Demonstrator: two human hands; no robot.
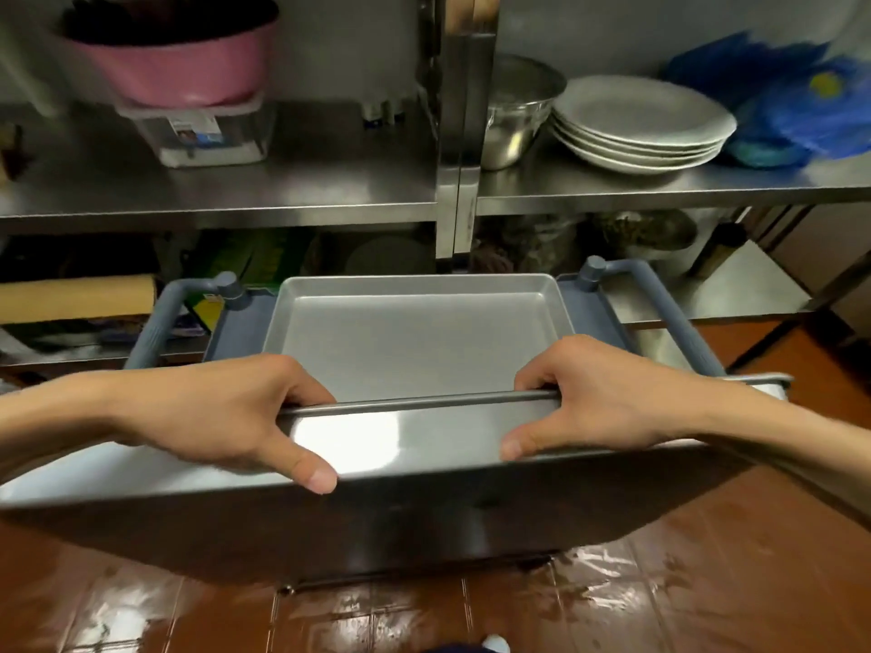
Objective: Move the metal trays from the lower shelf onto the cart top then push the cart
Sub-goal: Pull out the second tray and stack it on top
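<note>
Commercial kitchen: steel shelving [217, 207], stacked plates [641, 120], metal bowl [518, 115].

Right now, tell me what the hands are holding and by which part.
Both the left hand and the right hand grip a tilted metal tray by its near rim, thumbs on its underside.

Shelf unit [452, 209] blocks just beyond the cart [660, 304].

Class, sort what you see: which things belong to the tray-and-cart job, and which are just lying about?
Job:
metal tray on the cart top
held tray
cart
left hand
right hand

Lying about:
pink basin
white plates
steel bowl
blue bag
</note>
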